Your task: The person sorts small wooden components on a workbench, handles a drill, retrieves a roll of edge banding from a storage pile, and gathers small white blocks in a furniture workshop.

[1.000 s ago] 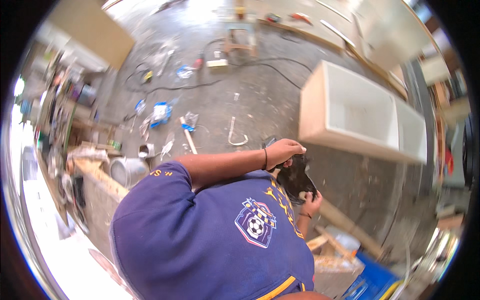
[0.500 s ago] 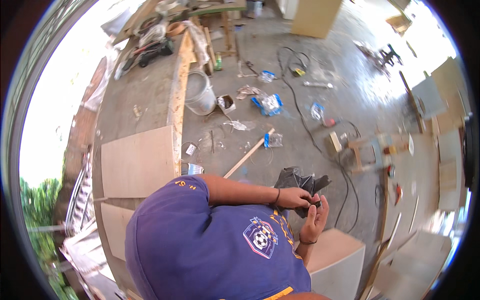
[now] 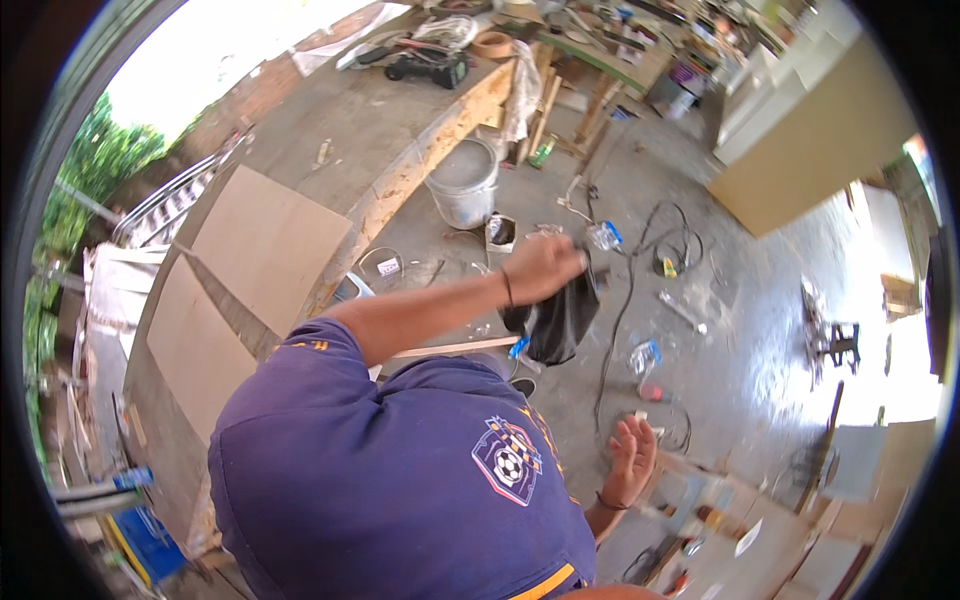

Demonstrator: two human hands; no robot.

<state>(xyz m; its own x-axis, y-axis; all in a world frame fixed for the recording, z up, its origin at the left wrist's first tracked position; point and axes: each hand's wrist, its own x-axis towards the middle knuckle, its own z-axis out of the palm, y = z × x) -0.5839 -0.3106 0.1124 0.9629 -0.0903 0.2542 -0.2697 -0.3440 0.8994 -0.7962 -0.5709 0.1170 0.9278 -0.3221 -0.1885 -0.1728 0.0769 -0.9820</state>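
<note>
Gripping a black bag (image 3: 563, 328), the left hand (image 3: 545, 268) is holding it over the gray floor (image 3: 738, 290), while the right hand (image 3: 630, 462) is hovering, loosely spread, well apart from it.

the bag (image 3: 566, 322) is black and the shirt (image 3: 370, 470) navy with yellow trim (image 3: 546, 582).

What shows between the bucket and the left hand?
In the head view, a small open box shows between the bucket and the left hand, which holds a black bag.
</note>
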